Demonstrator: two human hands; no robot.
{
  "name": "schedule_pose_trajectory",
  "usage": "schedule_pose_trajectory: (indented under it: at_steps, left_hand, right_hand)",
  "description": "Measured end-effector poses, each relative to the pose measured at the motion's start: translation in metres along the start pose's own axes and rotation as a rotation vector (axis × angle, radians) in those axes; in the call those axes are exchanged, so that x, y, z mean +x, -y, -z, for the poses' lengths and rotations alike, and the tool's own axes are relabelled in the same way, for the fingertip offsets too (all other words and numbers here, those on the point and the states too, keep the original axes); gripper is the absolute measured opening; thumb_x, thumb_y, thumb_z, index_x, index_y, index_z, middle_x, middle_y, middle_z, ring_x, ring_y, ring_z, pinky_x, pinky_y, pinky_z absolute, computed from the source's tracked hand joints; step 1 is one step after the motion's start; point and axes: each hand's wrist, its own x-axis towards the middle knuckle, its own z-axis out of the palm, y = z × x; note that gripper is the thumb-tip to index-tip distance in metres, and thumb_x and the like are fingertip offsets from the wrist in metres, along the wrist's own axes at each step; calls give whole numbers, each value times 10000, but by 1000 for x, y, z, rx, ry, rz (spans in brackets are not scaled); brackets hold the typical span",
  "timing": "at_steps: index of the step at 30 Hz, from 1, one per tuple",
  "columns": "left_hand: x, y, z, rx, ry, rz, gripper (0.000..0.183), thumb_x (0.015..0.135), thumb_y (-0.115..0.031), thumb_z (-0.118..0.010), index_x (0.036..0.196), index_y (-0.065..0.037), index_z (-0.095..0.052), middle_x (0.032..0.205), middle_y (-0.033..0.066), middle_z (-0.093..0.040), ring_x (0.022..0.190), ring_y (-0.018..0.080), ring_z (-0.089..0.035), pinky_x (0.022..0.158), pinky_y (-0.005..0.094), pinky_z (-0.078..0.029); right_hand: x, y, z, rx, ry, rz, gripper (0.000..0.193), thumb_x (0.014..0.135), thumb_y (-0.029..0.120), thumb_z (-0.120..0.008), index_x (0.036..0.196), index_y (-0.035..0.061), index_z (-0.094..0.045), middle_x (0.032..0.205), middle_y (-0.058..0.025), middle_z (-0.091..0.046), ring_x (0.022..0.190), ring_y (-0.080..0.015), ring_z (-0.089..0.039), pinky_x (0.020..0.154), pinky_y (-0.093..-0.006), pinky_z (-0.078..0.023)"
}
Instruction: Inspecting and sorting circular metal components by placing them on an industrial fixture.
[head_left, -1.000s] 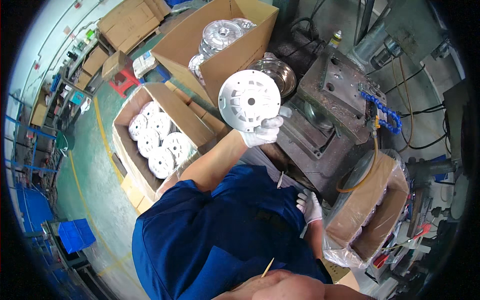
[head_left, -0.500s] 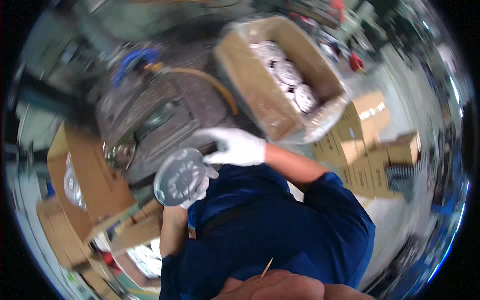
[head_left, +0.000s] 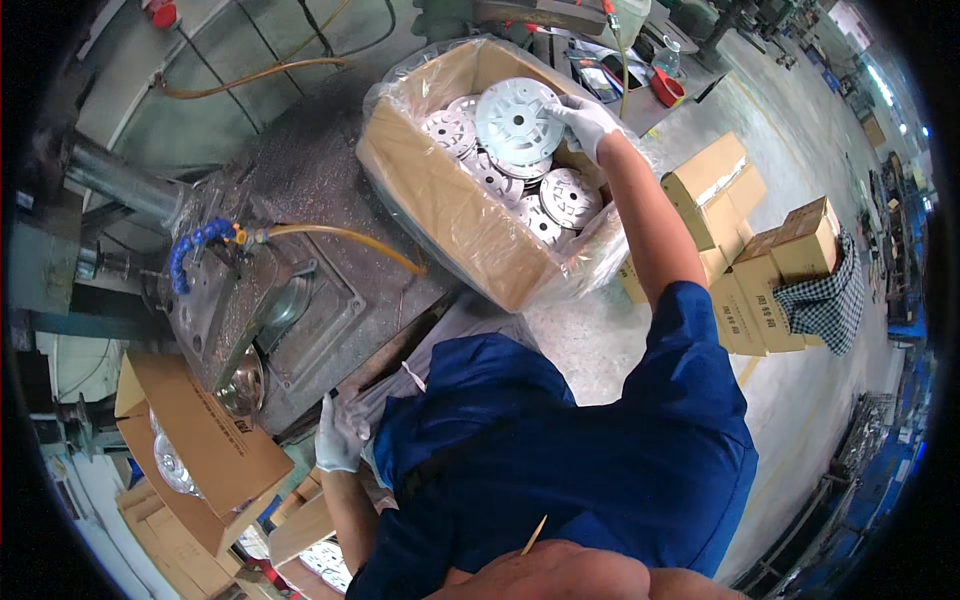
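Note:
My right hand (head_left: 583, 122), in a white glove, is closed on the right rim of a round pale metal disc (head_left: 508, 128) with a small centre hole and raised pattern. The disc is above the near-left part of a plastic-lined cardboard box (head_left: 455, 235), over several similar metal discs (head_left: 571, 198) piled inside. My left hand (head_left: 341, 437), gloved too, is beside my clothing at the worktable's near edge. Its fingers are loosely apart, with no disc in them.
A machine bed (head_left: 300, 170) on the left carries a blue jointed hose (head_left: 198, 240) and a fixture (head_left: 290, 300). An open carton (head_left: 215, 430) stands lower left. Stacked cartons (head_left: 745, 290) with a checked cloth (head_left: 825, 295) stand right. A red scoop-like container (head_left: 667, 88) lies behind the box.
The disc has gone from my left hand to my right, which has moved up and right to the box. My left hand has dropped lower and let go. The view has shifted.

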Motion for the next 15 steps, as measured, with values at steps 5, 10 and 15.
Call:
schedule_pose_trajectory:
  at_steps: [5,10,15]
  left_hand:
    - [-13,1,19,37,-236,-52,526,919,-497,-503,1166,-36,-558,873,60,-601,746,156,-557,620,277,-439]
    - [-29,-12,19,99,-295,-81,520,950,-476,-448,1192,-28,-550,898,47,-598,745,137,-534,626,258,-412]
    - [-38,-8,33,49,-267,-144,542,927,-488,-491,1202,-25,-548,1024,70,-638,830,149,-583,614,231,-434]
  right_hand:
    - [79,-68,-15,-433,90,-60,395,808,281,-691,1156,109,-623,948,-35,-653,686,-122,-552,549,-297,-434]
    - [94,-85,-72,-764,251,26,433,809,334,-613,1135,52,-643,1169,-153,-623,1066,-284,-600,879,-337,-474]
    - [85,-81,-99,-1139,30,-17,472,764,366,-640,1167,122,-625,1183,-129,-617,1073,-315,-588,919,-396,-469]
